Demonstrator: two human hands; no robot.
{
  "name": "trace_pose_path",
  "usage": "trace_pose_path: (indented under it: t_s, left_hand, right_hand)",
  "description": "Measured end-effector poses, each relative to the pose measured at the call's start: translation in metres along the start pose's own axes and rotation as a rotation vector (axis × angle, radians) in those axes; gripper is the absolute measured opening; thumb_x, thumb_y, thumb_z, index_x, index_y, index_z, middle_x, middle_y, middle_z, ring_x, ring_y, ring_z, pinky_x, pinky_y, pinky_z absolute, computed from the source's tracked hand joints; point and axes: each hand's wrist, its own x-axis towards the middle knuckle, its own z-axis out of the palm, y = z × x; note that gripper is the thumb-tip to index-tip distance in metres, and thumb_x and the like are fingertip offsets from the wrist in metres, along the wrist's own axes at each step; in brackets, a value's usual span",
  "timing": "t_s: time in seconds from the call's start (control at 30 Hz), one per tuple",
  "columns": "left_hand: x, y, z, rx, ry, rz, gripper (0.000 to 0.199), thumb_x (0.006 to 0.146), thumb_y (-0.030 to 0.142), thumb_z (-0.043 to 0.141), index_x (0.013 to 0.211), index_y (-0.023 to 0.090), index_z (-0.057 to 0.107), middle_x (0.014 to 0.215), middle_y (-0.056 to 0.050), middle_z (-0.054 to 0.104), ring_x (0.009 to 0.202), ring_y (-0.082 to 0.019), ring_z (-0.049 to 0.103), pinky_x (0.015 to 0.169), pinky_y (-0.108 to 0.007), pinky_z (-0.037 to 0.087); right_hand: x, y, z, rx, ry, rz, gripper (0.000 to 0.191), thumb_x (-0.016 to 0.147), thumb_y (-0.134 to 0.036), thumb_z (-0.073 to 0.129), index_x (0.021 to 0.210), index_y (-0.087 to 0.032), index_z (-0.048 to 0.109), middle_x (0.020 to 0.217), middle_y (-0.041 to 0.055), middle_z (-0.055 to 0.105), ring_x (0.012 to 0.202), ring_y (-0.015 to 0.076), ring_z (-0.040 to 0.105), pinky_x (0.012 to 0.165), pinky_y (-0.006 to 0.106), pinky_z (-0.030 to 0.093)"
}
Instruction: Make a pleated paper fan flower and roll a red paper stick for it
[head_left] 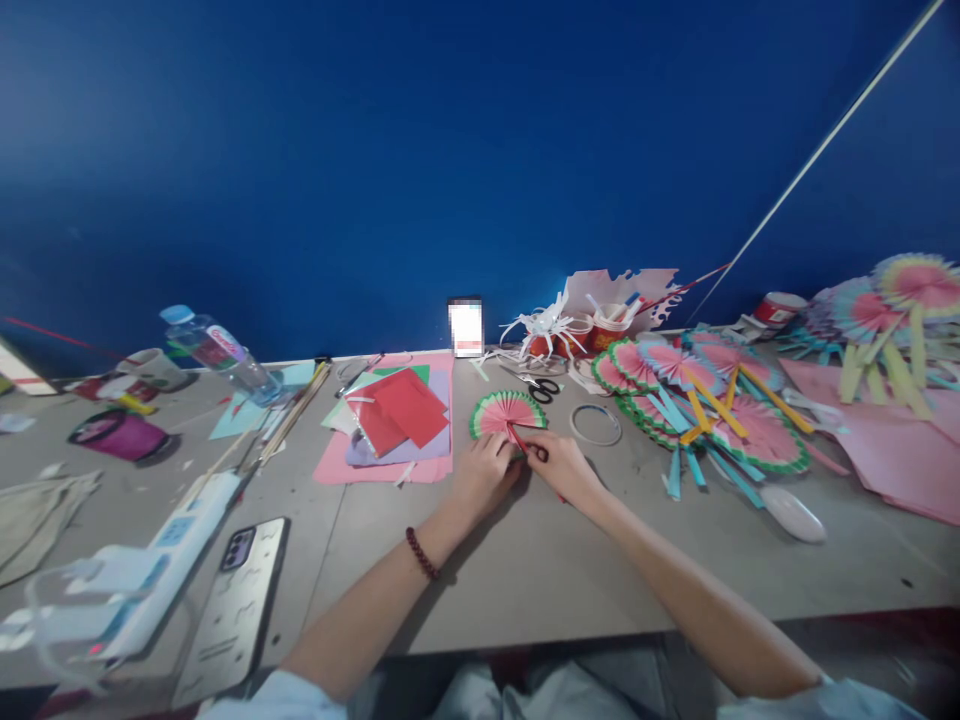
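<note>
A pleated paper fan (508,410), pink with a green and white rim like a watermelon slice, is spread as a half circle on the table in front of me. My left hand (489,470) is closed at the fan's lower left, by the point where the folds meet. From the right, my right hand (564,466) is closed on a narrow red strip (517,438) that runs to the fan's base. A dark red loop shows beside the right fingers, too small to make out fully. Just behind the fan lie black-handled scissors (543,390).
A roll of tape (595,424) lies right of the fan, near finished paper fans (757,430) and a white oval object (793,514). Left are red paper sheets (401,410), a phone (238,610), a power strip (176,560) and a bottle (221,352). A blue wall (375,180) stands behind.
</note>
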Motion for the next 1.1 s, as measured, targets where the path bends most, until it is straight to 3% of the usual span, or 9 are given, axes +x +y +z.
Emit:
trace_pose_path:
  t_s: [0.33, 0.57, 0.8, 1.0, 1.1]
  left_hand:
    - [0.0, -0.005, 0.005, -0.009, -0.025, 0.006, 0.01, 0.087, 0.023, 0.063, 0.097, 0.02, 0.061, 0.095, -0.007, 0.062, 0.088, -0.022, 0.06, 0.075, -0.037, 0.05]
    - [0.0, -0.005, 0.002, -0.071, -0.011, 0.003, 0.011, 0.088, 0.016, 0.056, 0.098, 0.018, 0.062, 0.096, -0.007, 0.063, 0.089, -0.023, 0.06, 0.076, -0.036, 0.05]
    - [0.001, -0.012, -0.007, -0.034, -0.017, 0.152, 0.02, 0.092, 0.014, 0.047, 0.106, 0.018, 0.062, 0.099, -0.01, 0.063, 0.091, -0.023, 0.061, 0.076, -0.036, 0.052]
    - [0.002, -0.016, -0.013, -0.285, 0.085, 0.02, 0.019, 0.096, 0.017, 0.043, 0.108, 0.02, 0.058, 0.103, -0.007, 0.064, 0.095, -0.017, 0.062, 0.081, -0.032, 0.054]
    - [0.001, -0.019, -0.015, -0.297, 0.136, -0.02, 0.018, 0.096, 0.016, 0.044, 0.107, 0.021, 0.057, 0.101, -0.006, 0.064, 0.094, -0.017, 0.062, 0.081, -0.032, 0.054]
  right_hand:
    - [0.001, -0.001, 0.001, 0.021, -0.02, 0.031, 0.031, 0.079, -0.009, 0.052, 0.096, -0.02, 0.075, 0.092, 0.005, 0.075, 0.083, 0.019, 0.067, 0.078, 0.028, 0.049]
    - [0.001, -0.002, -0.001, 0.023, -0.026, 0.03, 0.032, 0.079, -0.009, 0.051, 0.097, -0.019, 0.076, 0.095, 0.0059, 0.075, 0.081, 0.0189, 0.066, 0.076, 0.028, 0.049]
    - [0.002, 0.003, -0.003, -0.003, 0.017, 0.027, 0.03, 0.08, -0.012, 0.05, 0.096, -0.017, 0.075, 0.088, 0.0071, 0.074, 0.073, 0.0167, 0.062, 0.071, 0.027, 0.047]
    - [0.004, 0.005, -0.013, 0.091, 0.052, 0.132, 0.028, 0.076, -0.017, 0.052, 0.093, -0.018, 0.075, 0.074, 0.0022, 0.069, 0.062, 0.0136, 0.058, 0.061, 0.023, 0.045]
    - [0.005, 0.005, -0.017, 0.211, 0.043, 0.208, 0.029, 0.075, -0.02, 0.051, 0.096, -0.018, 0.072, 0.065, -0.0014, 0.062, 0.058, 0.0123, 0.056, 0.057, 0.022, 0.043]
